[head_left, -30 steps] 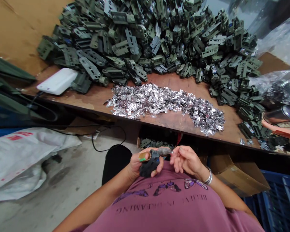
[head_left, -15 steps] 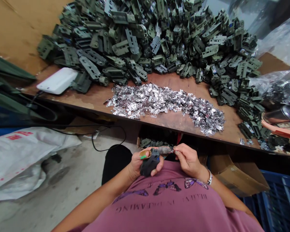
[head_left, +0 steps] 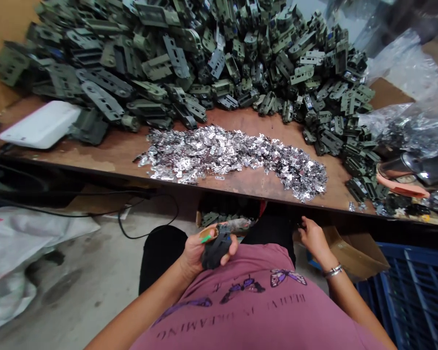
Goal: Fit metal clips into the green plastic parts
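Obliquely grasped: one dark part [head_left: 215, 252], in the left hand [head_left: 194, 250].
Long axis slants up-right, toward the table [head_left: 250, 184]; right hand [head_left: 316, 240]: contents cannot be told.

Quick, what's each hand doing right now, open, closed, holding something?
Left hand: closed around a dark part.
Right hand: fingers partly curled; whether it holds anything small cannot be told.

Glare on metal bits [head_left: 200, 151], dim under tbl [head_left: 285, 128], blurry & stretched twd edges.
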A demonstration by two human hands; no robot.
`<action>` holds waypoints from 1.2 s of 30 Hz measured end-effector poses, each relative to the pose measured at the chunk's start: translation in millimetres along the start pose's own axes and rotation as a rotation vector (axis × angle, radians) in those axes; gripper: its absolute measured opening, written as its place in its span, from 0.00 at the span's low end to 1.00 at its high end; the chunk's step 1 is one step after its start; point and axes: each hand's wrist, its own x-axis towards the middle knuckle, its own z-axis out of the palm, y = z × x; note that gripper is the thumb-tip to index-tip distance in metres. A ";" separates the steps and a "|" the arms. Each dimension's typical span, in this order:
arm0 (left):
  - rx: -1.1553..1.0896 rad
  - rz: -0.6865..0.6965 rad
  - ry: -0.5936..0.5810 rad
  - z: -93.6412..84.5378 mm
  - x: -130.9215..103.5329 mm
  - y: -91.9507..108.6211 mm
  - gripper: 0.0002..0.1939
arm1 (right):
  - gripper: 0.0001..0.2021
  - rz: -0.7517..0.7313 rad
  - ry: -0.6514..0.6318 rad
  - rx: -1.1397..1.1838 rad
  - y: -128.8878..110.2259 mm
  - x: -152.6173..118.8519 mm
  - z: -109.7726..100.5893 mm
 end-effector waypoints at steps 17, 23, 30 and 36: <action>0.161 0.047 0.113 18.1 8.5 13.3 0.23 | 0.14 -0.049 -0.305 0.992 -167.8 23.7 8.7; 0.245 0.059 0.148 20.5 -1.2 21.6 0.28 | 0.13 -0.062 -0.369 0.977 -179.1 35.3 22.2; 0.069 0.110 0.323 34.6 2.4 32.4 0.19 | 0.09 -0.564 -0.096 0.489 -174.4 79.7 11.6; -0.002 0.119 0.567 50.1 1.6 38.1 0.09 | 0.13 -0.769 -0.193 0.086 -151.3 130.8 3.1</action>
